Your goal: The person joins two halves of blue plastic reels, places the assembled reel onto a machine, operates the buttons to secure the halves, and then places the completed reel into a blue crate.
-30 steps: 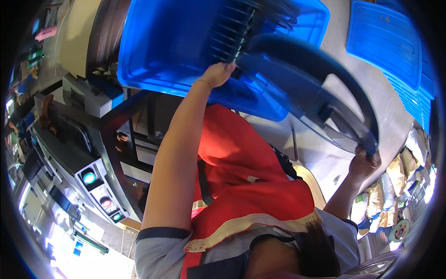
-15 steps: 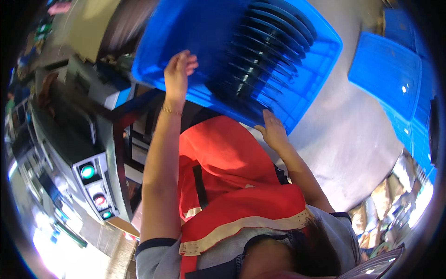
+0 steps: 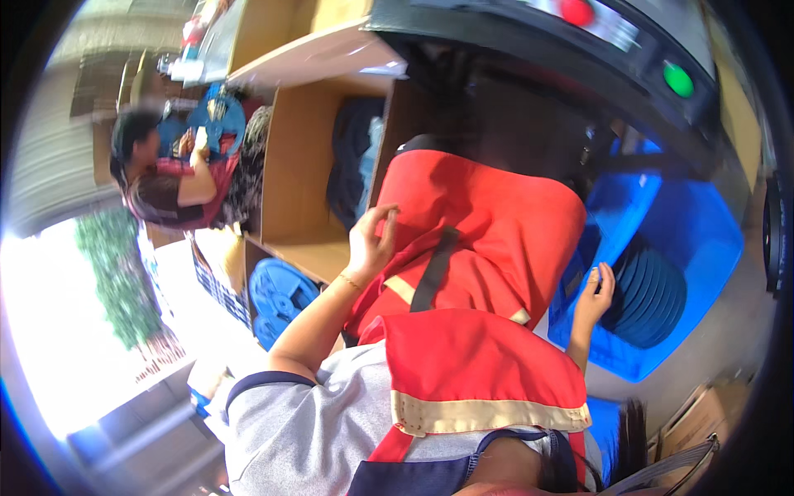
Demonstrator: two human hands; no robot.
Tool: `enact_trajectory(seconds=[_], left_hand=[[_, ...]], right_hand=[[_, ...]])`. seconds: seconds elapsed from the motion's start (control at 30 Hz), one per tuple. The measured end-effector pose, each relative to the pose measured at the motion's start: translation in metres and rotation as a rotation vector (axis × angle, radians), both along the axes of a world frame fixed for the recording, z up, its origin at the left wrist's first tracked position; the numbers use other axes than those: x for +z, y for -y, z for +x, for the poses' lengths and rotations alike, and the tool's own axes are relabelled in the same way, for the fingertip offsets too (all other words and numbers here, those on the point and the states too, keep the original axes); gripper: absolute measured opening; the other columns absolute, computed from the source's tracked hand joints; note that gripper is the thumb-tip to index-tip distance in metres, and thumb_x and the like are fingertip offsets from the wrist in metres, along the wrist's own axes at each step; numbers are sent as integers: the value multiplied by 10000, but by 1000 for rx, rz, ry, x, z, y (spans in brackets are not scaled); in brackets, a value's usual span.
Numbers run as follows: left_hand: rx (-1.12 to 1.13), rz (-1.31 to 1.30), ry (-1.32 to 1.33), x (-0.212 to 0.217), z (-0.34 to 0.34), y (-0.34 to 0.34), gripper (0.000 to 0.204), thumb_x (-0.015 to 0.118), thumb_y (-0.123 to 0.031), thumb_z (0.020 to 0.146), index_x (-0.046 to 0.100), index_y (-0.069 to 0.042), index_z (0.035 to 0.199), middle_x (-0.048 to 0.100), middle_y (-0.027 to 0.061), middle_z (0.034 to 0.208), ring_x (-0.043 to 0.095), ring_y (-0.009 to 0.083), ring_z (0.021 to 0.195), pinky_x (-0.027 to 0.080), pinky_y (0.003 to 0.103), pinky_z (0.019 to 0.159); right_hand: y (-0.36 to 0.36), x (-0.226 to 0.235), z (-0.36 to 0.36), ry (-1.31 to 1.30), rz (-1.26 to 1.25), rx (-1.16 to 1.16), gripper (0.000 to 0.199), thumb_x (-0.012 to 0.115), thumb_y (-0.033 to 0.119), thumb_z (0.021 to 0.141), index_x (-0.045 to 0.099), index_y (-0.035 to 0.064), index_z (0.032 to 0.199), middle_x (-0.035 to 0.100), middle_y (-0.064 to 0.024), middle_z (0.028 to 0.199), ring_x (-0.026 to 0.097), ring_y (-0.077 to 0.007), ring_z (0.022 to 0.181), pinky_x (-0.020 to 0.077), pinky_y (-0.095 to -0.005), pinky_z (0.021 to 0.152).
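Observation:
My left hand [image 3: 372,241] hangs in front of the red apron [image 3: 488,198], fingers loosely bent and apart, with nothing in it. On the right, my right hand [image 3: 597,295] is held over the near side of a blue plastic bin [image 3: 703,207]. Its fingers are stretched out and hold nothing; whether they touch the bin I cannot tell. Inside the bin stands a row of dark round discs [image 3: 649,298], packed face to face, just beyond my right fingertips.
A dark machine edge with a red button [image 3: 576,11] and a green button [image 3: 678,79] crosses the top right. An open wooden cabinet [image 3: 298,157] stands at left, with a blue round reel [image 3: 277,298] beside it. Another person [image 3: 169,178] works at far left.
My view has swung left, so the bin of discs now sits at the right instead of the top. My left hand has left the bin and come over to the apron.

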State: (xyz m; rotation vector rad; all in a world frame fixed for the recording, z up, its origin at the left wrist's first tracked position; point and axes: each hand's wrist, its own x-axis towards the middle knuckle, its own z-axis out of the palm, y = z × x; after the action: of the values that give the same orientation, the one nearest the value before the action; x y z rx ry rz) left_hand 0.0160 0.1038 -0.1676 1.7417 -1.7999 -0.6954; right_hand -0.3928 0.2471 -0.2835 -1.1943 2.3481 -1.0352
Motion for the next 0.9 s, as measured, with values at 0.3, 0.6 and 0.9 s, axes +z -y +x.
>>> enact_trajectory(seconds=[0.3,0.6,0.9], left_hand=[[541,584,-19,-169,205,-47,338,637,-269,882,659,-10,1097,711,167,1011,692,289,955,529,351,842],[257,940,111,-328,203,34,391,628,-256,867,596,-30,1185,624,186,1213,603,337,1117,492,424,926],[-304,897,601,-442,171,121,524,447,-196,967,351,-86,1470,437,114,1453,404,288,1334,308,547,1063]], right_hand=[[144,91,142,98,-17,523,150,600,49,927,660,-35,1035,682,-132,996,646,-216,909,513,-315,821],[231,41,362,-98,-72,1317,77,716,106,776,672,69,828,560,-43,585,556,-206,486,449,-314,460],[242,36,352,-143,103,1534,100,702,237,763,669,184,841,477,6,536,483,-174,421,340,-309,388]])
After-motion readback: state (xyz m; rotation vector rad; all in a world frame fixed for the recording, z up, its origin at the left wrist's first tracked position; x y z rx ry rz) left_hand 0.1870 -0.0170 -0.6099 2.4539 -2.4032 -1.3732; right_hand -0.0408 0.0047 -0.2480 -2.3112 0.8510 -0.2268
